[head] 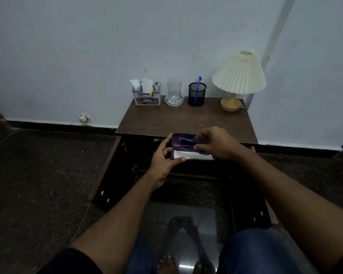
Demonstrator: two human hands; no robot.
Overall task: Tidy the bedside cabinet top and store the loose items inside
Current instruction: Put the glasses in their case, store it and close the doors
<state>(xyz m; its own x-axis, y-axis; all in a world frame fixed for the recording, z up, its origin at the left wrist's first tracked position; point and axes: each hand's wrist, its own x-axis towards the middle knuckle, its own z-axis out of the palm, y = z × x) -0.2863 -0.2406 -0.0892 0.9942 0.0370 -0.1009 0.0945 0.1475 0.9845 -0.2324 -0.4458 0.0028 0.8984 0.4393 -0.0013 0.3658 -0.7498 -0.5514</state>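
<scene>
Left hand point(164, 157) grips the left end of an open purple case point(178, 137), thumb along the near edge. Right hand point(216, 143) holds the right end, fingers curled over the far half with the tips on a blue item point(186, 140) lying in it. This may be folded glasses, but it is too dim to say. The near half holds a white cloth point(188, 155). The case is held in the air just in front of the cabinet's top surface point(186, 117), above the open doors point(111, 171); the inside is dark and its contents cannot be seen. Risks, as judged: if the blue item sits proud or the cloth bunches at the hinge, the case may not close, or it may pinch what is inside. A slack grip here would drop everything to the floor. Along the back of the surface stand a grey organiser point(147, 95) holding paper slips, an empty glass point(174, 87) standing in a glass dish point(174, 101), and a mesh cup point(197, 93) with one blue pen point(199, 82). A lamp point(239, 76) stands at the right.
</scene>
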